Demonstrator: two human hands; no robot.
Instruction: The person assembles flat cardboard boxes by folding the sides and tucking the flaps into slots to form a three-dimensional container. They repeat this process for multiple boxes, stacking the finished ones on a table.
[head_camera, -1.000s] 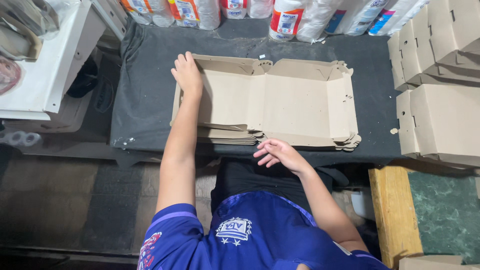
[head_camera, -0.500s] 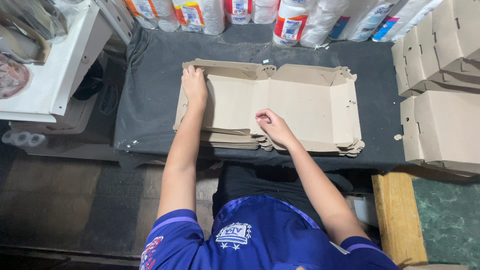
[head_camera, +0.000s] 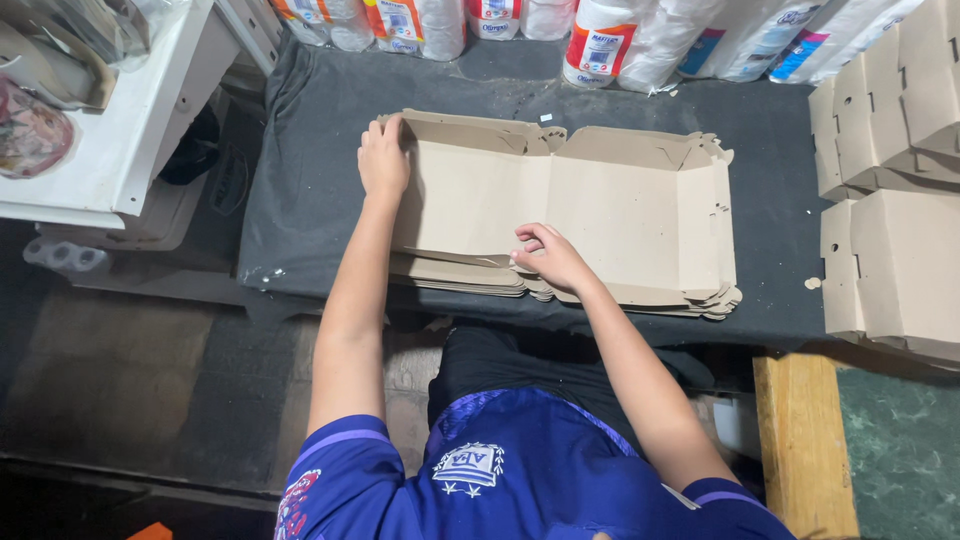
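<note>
Hands flat on cardboard blank (head_camera: 600, 200): left hand (head_camera: 383, 160) open, right hand (head_camera: 548, 258) fingertips curled, grip unclear.

A dark cloth-covered table (head_camera: 300, 180) carries a stack of flat cardboard blanks (head_camera: 620, 210), folded boxes (head_camera: 900, 270) and plastic-wrapped paper rolls (head_camera: 620, 40).

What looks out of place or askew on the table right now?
Small cardboard scraps lie loose on the dark cloth right of the flat box blanks. The stack's near edges are fanned, not flush. Nothing looks spilled.
</note>
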